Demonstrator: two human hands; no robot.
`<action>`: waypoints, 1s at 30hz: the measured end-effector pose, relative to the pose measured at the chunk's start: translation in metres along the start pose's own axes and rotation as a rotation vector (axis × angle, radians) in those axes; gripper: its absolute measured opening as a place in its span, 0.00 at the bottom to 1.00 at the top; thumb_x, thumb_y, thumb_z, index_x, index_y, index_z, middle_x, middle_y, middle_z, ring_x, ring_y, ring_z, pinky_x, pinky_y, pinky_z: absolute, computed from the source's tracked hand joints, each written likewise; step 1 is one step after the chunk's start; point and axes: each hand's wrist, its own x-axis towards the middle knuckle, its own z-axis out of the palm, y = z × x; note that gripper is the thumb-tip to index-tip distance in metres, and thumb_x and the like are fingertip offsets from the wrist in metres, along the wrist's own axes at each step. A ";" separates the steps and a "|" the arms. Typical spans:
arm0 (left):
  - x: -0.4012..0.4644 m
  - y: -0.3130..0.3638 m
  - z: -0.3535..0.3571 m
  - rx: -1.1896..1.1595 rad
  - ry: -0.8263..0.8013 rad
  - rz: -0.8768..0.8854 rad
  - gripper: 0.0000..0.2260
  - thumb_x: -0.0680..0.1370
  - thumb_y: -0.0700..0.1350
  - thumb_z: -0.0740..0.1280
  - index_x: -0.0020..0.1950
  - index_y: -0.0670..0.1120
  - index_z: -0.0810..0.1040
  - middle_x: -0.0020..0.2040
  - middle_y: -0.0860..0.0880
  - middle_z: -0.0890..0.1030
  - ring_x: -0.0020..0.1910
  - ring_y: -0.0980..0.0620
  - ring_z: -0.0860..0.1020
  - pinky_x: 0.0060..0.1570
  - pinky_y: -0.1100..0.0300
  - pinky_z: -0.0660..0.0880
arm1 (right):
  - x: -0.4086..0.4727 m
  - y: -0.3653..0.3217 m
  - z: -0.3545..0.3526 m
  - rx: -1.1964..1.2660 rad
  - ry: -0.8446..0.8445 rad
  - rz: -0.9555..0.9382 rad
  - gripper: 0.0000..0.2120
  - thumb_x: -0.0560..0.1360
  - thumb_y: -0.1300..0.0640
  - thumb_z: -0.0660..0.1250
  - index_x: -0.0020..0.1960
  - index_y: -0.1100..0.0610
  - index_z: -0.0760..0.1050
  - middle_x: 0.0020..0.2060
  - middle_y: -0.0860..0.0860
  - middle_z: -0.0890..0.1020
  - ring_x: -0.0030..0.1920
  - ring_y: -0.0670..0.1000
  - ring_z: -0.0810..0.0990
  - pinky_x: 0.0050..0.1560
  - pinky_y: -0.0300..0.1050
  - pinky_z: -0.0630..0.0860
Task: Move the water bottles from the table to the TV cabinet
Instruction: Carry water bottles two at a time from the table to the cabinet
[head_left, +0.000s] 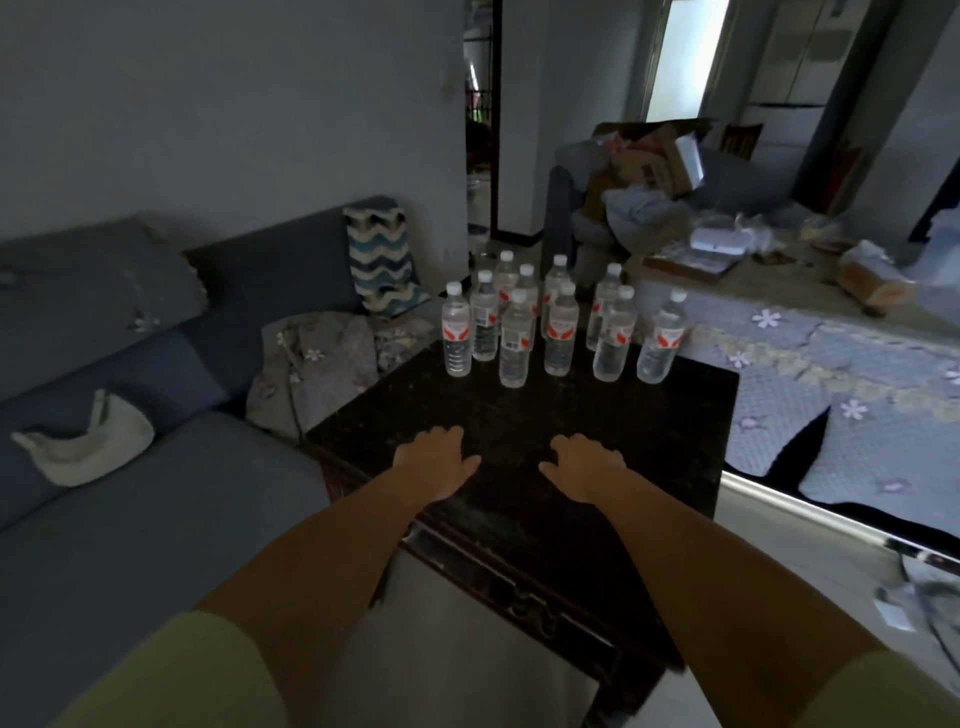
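we've barely started: all the water bottles (558, 317) sit bunched at the far end of the dark surface (519, 431), left hand (434, 462) and right hand (584, 465) spread, holding nothing

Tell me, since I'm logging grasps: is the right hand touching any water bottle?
Apart. The head view shows the right hand well short of the water bottles, bare table between.
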 end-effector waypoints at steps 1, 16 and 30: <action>0.016 0.000 -0.002 -0.004 -0.003 -0.007 0.24 0.80 0.60 0.56 0.71 0.47 0.64 0.67 0.43 0.70 0.65 0.41 0.70 0.62 0.45 0.70 | 0.014 0.002 -0.007 0.000 -0.005 0.004 0.27 0.80 0.41 0.54 0.75 0.52 0.59 0.71 0.56 0.66 0.69 0.60 0.67 0.68 0.63 0.65; 0.225 -0.048 -0.007 -0.189 -0.081 0.000 0.31 0.80 0.60 0.58 0.76 0.44 0.56 0.71 0.40 0.67 0.68 0.41 0.69 0.66 0.46 0.69 | 0.207 -0.016 -0.038 0.149 -0.008 0.036 0.27 0.80 0.42 0.56 0.74 0.55 0.60 0.70 0.58 0.67 0.68 0.59 0.69 0.67 0.59 0.68; 0.413 -0.090 0.002 -1.092 -0.031 -0.161 0.49 0.69 0.47 0.77 0.79 0.43 0.47 0.77 0.42 0.59 0.74 0.41 0.63 0.70 0.44 0.64 | 0.357 -0.041 -0.032 1.172 0.375 0.239 0.40 0.66 0.60 0.78 0.73 0.60 0.62 0.68 0.58 0.71 0.68 0.58 0.71 0.68 0.60 0.69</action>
